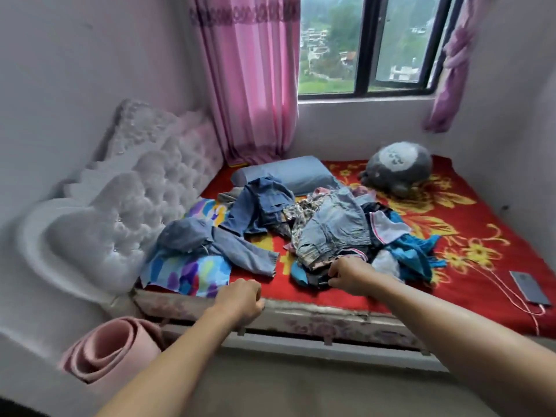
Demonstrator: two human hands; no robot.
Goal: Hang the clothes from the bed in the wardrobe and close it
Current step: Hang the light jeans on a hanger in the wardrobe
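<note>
A heap of clothes lies on the bed's red flowered blanket: denim pieces, a floral garment, blue and white items. A light denim jacket sprawls to the left of the heap over a multicoloured cloth. My right hand is at the heap's near edge, its fingers curled into a dark garment there. My left hand hovers at the mattress's front edge with fingers loosely curled and nothing in it. No wardrobe is in view.
A grey plush toy and a blue pillow lie at the far side. A phone on a charging cable sits at the right near edge. A rolled pink mat leans by the tufted headboard. A window with pink curtains lies behind.
</note>
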